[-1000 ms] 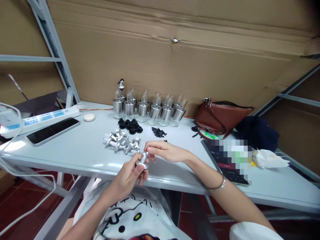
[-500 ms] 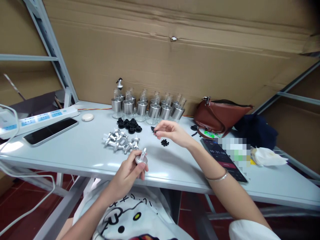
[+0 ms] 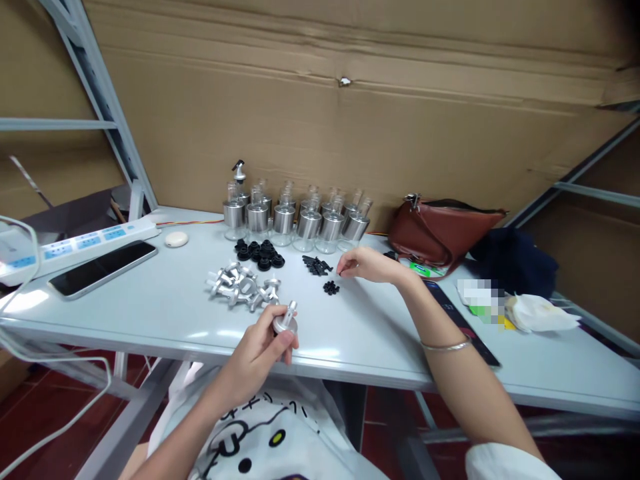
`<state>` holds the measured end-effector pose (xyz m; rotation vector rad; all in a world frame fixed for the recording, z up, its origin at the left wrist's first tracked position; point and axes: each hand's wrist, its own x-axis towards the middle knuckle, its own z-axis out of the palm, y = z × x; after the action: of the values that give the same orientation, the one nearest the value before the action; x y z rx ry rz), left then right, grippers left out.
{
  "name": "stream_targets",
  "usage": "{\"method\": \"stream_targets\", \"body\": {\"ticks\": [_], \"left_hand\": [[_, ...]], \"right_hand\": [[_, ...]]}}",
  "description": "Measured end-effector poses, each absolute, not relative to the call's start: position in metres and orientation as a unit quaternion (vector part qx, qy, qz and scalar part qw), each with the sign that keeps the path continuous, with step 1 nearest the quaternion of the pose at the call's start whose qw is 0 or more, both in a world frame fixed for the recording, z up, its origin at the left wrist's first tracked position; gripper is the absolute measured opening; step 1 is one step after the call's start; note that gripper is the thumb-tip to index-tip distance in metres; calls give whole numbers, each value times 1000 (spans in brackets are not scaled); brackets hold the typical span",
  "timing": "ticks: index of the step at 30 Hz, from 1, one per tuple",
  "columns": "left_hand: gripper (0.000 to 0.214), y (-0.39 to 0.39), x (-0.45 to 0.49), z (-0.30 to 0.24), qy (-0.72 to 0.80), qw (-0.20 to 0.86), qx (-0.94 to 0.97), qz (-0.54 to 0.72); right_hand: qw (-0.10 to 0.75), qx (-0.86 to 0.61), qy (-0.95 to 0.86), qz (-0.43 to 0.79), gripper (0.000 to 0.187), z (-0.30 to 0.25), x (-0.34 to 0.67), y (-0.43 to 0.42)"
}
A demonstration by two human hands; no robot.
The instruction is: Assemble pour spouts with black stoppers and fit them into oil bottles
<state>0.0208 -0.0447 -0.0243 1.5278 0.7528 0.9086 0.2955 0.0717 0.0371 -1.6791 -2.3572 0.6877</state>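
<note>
My left hand (image 3: 270,340) is closed around a silver bottle pourer spout (image 3: 287,319), its narrow tube pointing up, just over the table's front edge. To the right of the small black parts, my right hand (image 3: 367,265) is pinched with the fingertips low over the table. A tiny dark bit shows at those fingertips, too small to name. Nearest to it lie a pile of thin black levers (image 3: 317,266) and a cluster of small black caps (image 3: 331,287). More silver pourer spouts (image 3: 245,287) are heaped at left, with black ribbed stoppers (image 3: 260,253) behind them.
Glass bottles with steel sleeves (image 3: 307,225) stand in rows at the back, one topped with a pourer. At left are a phone (image 3: 105,267), a power strip (image 3: 85,243) and a white round case (image 3: 176,239). A brown bag (image 3: 440,230) and another phone (image 3: 480,347) are at right.
My right hand has moved right, off the pile of black levers, which now shows fully. My left hand still holds the pourer spout, almost unmoved.
</note>
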Motion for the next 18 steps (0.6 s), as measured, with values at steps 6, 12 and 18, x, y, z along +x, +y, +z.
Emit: {"method": "stream_targets", "body": {"ticks": [6,12,18], "left_hand": [[29,-44,23,-24,333,566,640,399],[31,-45,23,-22,340,564,638,399],[30,-47,24,-23,344,560,639,400]], "right_hand": [[20,-582,-769,263,18,28,293,74],[19,-578,-769,274,28,28,286,72],[51,-555,-775,298,29,28,283,70]]}}
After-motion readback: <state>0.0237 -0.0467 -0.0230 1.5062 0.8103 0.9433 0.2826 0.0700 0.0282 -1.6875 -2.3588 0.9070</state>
